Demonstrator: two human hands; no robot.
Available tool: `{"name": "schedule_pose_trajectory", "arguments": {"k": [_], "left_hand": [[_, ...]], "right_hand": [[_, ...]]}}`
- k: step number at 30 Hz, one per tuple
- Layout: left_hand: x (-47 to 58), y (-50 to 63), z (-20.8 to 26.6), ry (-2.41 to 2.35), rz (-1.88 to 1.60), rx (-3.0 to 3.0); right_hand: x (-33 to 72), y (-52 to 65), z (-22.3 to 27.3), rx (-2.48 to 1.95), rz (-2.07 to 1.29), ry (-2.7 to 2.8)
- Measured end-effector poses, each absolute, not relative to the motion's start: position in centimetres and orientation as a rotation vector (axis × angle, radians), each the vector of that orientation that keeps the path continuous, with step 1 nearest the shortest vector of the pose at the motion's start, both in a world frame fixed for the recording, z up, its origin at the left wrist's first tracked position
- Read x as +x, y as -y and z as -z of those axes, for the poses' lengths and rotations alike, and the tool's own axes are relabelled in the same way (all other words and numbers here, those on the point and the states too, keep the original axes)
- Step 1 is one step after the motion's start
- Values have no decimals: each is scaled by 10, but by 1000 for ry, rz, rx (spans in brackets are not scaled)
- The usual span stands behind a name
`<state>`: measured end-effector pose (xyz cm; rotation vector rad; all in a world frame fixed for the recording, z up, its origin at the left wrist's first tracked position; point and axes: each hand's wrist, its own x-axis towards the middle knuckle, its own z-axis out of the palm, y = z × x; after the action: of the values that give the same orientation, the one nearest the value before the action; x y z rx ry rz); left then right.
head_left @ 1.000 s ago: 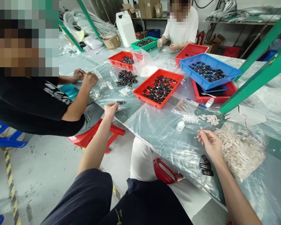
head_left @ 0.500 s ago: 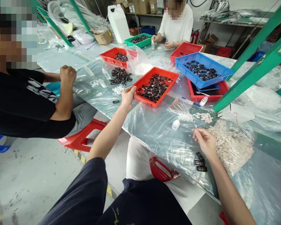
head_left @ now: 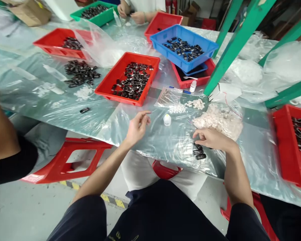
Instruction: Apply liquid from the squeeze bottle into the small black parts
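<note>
My left hand (head_left: 138,126) hovers over the plastic-covered table with its fingers pinched together, between the red tray (head_left: 106,92) and a small white-capped bottle (head_left: 167,120). What its fingertips hold, if anything, is too small to make out. My right hand (head_left: 210,139) is bent down with curled fingers over a few small black pieces (head_left: 199,156) near the table's front edge, partly covering them. Whether it grips one is hidden. Behind my right hand lies a clear bag of pale small parts (head_left: 222,120). Loose white bits (head_left: 177,108) sit beyond the bottle.
A blue tray (head_left: 183,62) of black pieces rests on stacked trays by a green post (head_left: 237,43). Another red tray (head_left: 286,147) stands at the right. A single black piece (head_left: 84,110) lies left. Co-workers' arms show at the left (head_left: 1,130) and far side (head_left: 139,16).
The view has swung to the right and down. My left hand has left the red tray's edge and come back towards me. My right hand has moved over the black pieces.
</note>
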<state>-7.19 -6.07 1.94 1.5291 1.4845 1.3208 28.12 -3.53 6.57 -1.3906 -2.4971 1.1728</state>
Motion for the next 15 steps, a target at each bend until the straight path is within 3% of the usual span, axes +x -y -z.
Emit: {"name": "schedule_pose_trajectory", "arguments": {"k": [7, 15], "left_hand": [[-25, 73, -10, -1566, -1406, 1574], [-9, 89, -16, -1591, -1376, 1695]], "right_hand": [[286, 43, -53, -1631, -935, 2547], [266, 42, -62, -1310, -1227, 2429]]}}
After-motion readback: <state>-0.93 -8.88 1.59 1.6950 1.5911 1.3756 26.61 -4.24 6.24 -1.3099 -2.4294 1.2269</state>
